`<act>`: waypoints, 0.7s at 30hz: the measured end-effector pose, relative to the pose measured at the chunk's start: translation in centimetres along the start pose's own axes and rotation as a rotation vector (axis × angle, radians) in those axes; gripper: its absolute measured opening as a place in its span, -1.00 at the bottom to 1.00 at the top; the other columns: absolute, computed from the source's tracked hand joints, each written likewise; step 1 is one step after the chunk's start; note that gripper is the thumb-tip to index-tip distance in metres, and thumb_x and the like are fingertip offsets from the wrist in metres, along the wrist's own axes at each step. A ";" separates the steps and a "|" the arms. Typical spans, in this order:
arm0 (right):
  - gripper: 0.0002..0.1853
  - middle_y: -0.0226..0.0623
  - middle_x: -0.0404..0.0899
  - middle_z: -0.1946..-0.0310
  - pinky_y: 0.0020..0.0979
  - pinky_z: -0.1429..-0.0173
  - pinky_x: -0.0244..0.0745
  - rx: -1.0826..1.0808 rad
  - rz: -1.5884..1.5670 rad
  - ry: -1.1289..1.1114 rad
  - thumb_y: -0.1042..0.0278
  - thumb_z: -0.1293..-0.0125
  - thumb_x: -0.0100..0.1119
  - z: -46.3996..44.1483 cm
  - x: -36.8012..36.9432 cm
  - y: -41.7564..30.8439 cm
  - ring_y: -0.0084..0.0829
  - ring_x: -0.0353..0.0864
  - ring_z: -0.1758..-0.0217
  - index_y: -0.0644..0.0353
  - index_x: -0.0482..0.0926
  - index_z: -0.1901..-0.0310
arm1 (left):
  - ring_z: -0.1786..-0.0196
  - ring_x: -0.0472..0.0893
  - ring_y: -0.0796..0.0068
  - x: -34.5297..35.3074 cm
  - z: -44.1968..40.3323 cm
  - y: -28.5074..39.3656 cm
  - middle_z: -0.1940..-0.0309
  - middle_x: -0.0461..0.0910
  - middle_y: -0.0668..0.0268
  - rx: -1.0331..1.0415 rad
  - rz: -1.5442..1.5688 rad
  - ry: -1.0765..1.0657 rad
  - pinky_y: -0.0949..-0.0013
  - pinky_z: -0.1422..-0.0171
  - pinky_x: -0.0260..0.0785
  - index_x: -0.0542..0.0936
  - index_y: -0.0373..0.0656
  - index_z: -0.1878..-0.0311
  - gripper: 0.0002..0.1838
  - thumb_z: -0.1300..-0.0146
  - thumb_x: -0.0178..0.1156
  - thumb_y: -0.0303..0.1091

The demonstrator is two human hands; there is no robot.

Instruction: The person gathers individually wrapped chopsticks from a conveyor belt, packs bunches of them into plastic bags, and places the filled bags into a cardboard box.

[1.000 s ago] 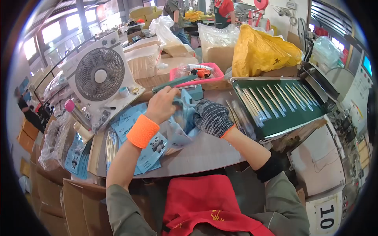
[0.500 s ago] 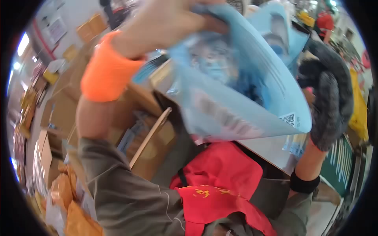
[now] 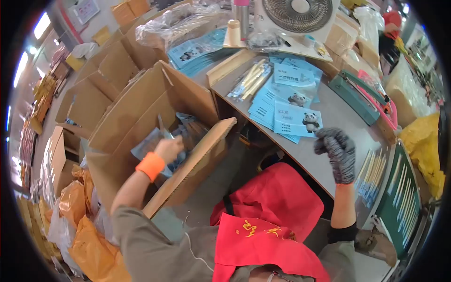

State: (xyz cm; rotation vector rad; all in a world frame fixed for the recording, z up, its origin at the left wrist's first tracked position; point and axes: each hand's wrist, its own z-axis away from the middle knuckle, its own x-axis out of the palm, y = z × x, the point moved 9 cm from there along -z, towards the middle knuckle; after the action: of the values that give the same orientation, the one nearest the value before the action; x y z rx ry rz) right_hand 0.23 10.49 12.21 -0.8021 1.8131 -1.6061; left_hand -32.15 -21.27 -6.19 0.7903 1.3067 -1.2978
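My left hand [image 3: 169,150], bare with an orange wristband [image 3: 150,166], reaches down into an open cardboard box [image 3: 127,113]. Blue and clear plastic packets [image 3: 191,129] lie around it there. Blur and the packets hide its fingertips, so I cannot tell whether it grips one. My right hand [image 3: 336,152], in a grey knitted glove, is raised at the near side of the table [image 3: 300,150] with its fingers curled together and nothing visible in them. Just beyond it, blue printed bags with a panda picture [image 3: 298,120] lie in overlapping stacks.
Wooden sticks in blue-ended wraps [image 3: 253,80] lie on the table, with more [image 3: 372,171] at the right. Behind stand a fan [image 3: 300,11] and a pink-topped flask [image 3: 241,19]. A green tool with a pink handle [image 3: 354,96] is at right. Orange bags [image 3: 89,244] pile at lower left.
The blue bag held up close before me has left that spot. My left hand has dropped down into the box. My right hand has moved left and its fingers have curled.
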 end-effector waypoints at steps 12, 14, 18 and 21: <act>-0.83 -0.29 0.64 0.34 -0.41 0.14 0.57 0.247 -0.023 0.623 0.40 -0.29 0.12 14.6 -14.8 13.3 -0.50 0.62 0.27 0.28 0.59 0.16 | 0.20 0.54 0.09 -40.1 -2.9 18.5 0.22 0.56 0.11 0.593 0.519 1.010 0.13 0.13 0.45 0.62 -0.14 0.18 -0.71 0.02 0.17 -0.61; -0.82 -0.24 0.63 0.26 -0.39 0.08 0.55 0.179 0.123 0.788 0.42 -0.27 0.13 17.6 -17.2 14.7 -0.44 0.61 0.19 0.28 0.58 0.14 | 0.22 0.53 0.11 -43.5 -0.7 23.9 0.25 0.55 0.18 0.719 0.326 1.227 0.10 0.12 0.46 0.60 0.01 0.16 -0.70 0.01 0.19 -0.53; -0.72 -0.09 0.54 0.01 -0.35 -0.14 0.44 0.030 1.161 0.987 0.45 -0.20 0.18 23.8 -19.9 9.0 -0.23 0.53 -0.07 0.27 0.56 0.04 | 0.19 0.54 0.15 -43.8 -0.7 31.7 0.24 0.55 0.20 1.091 0.369 1.214 0.15 0.13 0.46 0.60 -0.04 0.17 -0.70 0.04 0.18 -0.52; -0.50 -0.12 0.49 -0.06 -0.19 -0.25 0.30 0.327 1.341 1.172 0.29 -0.20 0.16 27.7 -25.6 11.9 -0.10 0.40 -0.18 0.12 0.39 -0.20 | 0.18 0.54 0.18 -44.6 -1.0 33.9 0.23 0.55 0.21 1.263 0.481 1.198 0.19 0.14 0.46 0.60 -0.07 0.17 -0.70 0.06 0.18 -0.51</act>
State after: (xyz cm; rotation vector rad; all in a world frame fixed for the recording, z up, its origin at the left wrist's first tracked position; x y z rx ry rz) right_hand 37.14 13.16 -1.70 1.5379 1.8122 -1.2458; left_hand 8.80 -4.18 27.97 2.8680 0.8011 -1.1273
